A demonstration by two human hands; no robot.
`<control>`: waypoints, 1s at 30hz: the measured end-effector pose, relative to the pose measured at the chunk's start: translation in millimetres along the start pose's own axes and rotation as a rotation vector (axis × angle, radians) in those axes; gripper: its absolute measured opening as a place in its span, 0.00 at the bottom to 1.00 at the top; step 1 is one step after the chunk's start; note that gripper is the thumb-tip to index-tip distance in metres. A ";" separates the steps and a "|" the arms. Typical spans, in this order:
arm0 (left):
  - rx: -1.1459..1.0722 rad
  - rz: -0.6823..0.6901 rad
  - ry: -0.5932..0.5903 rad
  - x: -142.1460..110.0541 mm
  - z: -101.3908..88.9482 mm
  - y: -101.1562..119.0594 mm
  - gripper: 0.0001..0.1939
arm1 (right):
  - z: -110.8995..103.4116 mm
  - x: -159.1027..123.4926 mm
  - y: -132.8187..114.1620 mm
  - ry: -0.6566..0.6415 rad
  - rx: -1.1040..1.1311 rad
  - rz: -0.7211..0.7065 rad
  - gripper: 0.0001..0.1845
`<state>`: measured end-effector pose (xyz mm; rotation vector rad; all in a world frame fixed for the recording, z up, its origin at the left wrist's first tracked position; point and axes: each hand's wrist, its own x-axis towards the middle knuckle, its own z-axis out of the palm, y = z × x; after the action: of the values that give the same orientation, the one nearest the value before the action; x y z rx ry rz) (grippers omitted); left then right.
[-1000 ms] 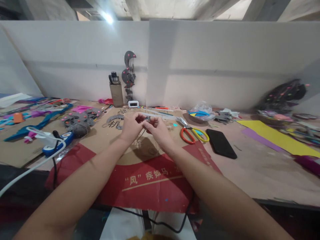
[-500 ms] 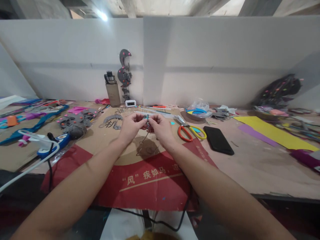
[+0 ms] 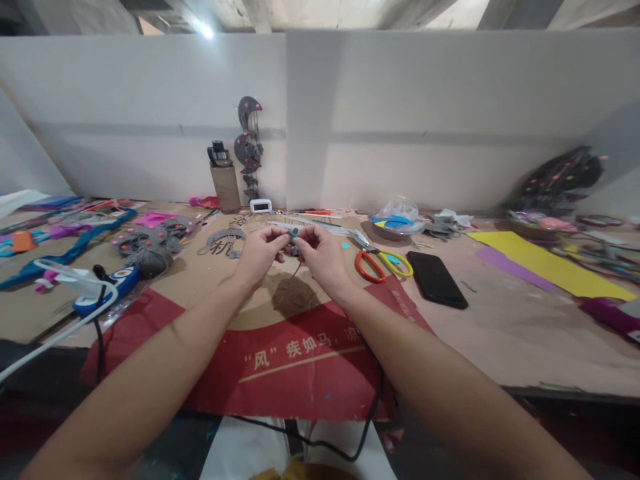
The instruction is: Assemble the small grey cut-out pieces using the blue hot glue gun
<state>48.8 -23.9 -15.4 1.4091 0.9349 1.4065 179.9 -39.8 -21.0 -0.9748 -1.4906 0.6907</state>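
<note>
My left hand and my right hand meet above the cardboard, thumbs and fingertips pinched close together. Between them is a small teal and grey piece; its exact kind is too small to make out. A thin grey strand hangs down from it. Under the hands lies a red and tan cardboard sheet with printed characters. Left of my left hand sits a curved grey cut-out. Scissors with one red and one yellow handle rest right of my right hand.
A black phone lies right of the scissors. Behind stand a bottle, a small white clock and a bowl of scraps. On the left are a blue power strip with cables and grey pinned pieces. Yellow sheet lies right.
Both hands stay in nearly the same place, fingertips shifting slightly around the small piece. The looped strand that hung below is now shorter and straighter.
</note>
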 end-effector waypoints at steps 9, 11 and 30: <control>0.018 0.048 -0.028 -0.1 0.8 -3.1 0.09 | -1.9 0.0 1.6 -0.010 -0.137 -0.046 0.09; 0.005 0.040 -0.023 -0.2 1.4 -3.0 0.09 | -2.5 -0.2 1.7 -0.013 -0.170 -0.057 0.10; -0.025 0.025 -0.032 0.4 2.9 -5.3 0.07 | -6.7 0.1 -9.1 -0.021 -0.415 0.010 0.16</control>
<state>52.1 -22.2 -20.2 1.4249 0.8796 1.4053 184.7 -44.7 -12.1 -1.2894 -1.6851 0.4036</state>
